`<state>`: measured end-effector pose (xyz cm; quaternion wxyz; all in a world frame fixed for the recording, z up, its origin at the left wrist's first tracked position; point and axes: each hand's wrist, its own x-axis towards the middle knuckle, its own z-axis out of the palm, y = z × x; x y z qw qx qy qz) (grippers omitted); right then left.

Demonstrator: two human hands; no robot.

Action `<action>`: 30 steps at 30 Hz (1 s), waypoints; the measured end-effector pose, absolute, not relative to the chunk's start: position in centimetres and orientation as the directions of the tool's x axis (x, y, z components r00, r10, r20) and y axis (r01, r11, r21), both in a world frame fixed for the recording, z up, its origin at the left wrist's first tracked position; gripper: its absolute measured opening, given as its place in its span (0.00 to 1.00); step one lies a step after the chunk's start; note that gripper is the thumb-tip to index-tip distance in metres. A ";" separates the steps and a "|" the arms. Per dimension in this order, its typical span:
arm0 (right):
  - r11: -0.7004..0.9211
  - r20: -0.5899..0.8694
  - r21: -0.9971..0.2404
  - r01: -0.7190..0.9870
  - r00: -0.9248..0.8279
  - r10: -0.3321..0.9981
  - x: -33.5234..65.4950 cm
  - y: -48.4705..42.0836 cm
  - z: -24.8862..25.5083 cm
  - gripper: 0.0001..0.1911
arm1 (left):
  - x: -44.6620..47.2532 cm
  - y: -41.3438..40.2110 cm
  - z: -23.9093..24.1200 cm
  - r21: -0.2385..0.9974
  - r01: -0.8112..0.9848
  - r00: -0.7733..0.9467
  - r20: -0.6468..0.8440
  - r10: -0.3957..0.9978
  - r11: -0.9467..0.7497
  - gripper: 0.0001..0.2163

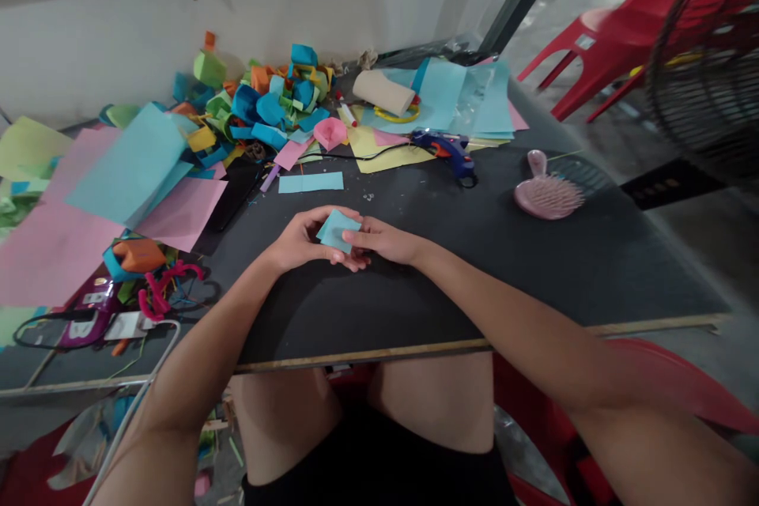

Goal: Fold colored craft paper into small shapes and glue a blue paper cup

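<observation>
Several small light-blue paper pieces [339, 229], slightly fanned, are held between both hands above the dark table. My left hand [305, 239] curls around their left side, thumb below and fingers behind. My right hand [383, 239] pinches their right edge, its thumb lying on the front face. Fingers behind the paper are partly hidden. Just beyond the hands lies a flat light-blue paper strip [311, 182] with a crease or seam across it. A pink folded paper piece [330, 133] rests farther back.
A heap of coloured folded papers [266, 99] lies at the back. A blue glue gun [447, 152] with its cord and a pink hairbrush [549, 194] are to the right. Large paper sheets [134, 166] and a purple device [92, 312] occupy the left. A fan [711, 55] stands at far right.
</observation>
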<state>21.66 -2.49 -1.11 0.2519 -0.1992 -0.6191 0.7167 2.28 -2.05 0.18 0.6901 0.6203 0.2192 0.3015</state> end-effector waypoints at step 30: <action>-0.188 -0.045 -0.957 -0.222 -0.528 0.848 20.8 -2.1 -1.3 0.23 | 2.8 -1.6 -0.3 0.985 -0.087 0.530 0.171 0.831 -0.147 0.26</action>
